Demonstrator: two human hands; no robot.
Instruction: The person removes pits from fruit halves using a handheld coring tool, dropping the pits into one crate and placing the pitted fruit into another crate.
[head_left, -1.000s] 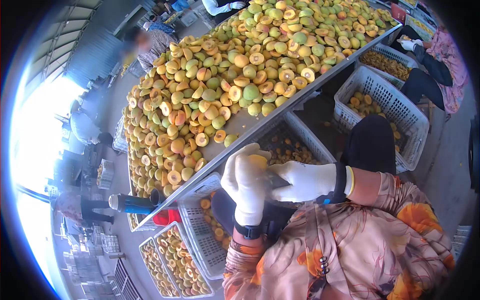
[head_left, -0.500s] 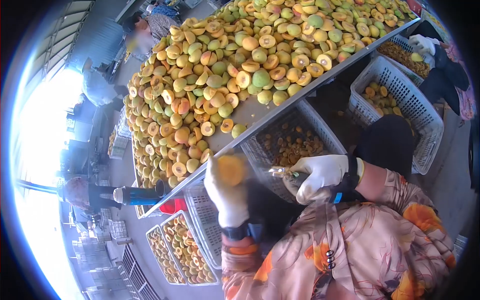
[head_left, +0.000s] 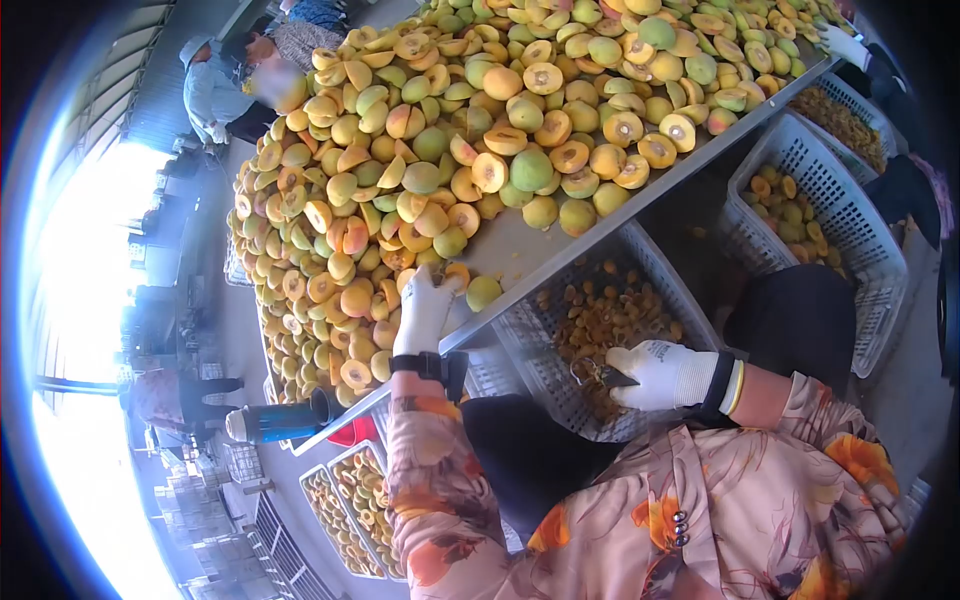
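Note:
My left hand [head_left: 427, 312], in a white glove, reaches over the table's near edge. Its fingers are bent around a halved peach [head_left: 457, 273] at the edge of the pile, and the glove hides part of their grip. Close by lies a greenish peach [head_left: 483, 293]. My right hand [head_left: 655, 375], also gloved, is closed around a small metal-tipped hand tool [head_left: 590, 372] with a dark handle; its exact kind is unclear. This hand is above a grey crate [head_left: 655, 262] holding peach pits and scraps [head_left: 610, 315].
A large heap of halved peaches [head_left: 400, 180] covers much of the metal-edged table [head_left: 590, 218]. To the right, a crate [head_left: 850, 220] contains peach pieces. Filled trays [head_left: 360, 500] stand at lower left. Another person's gloved hand [head_left: 845, 45] touches the far right edge.
My left hand has moved from above my lap, where it held a peach piece, forward to the pile. My right hand has shifted slightly right and down, still holding the tool.

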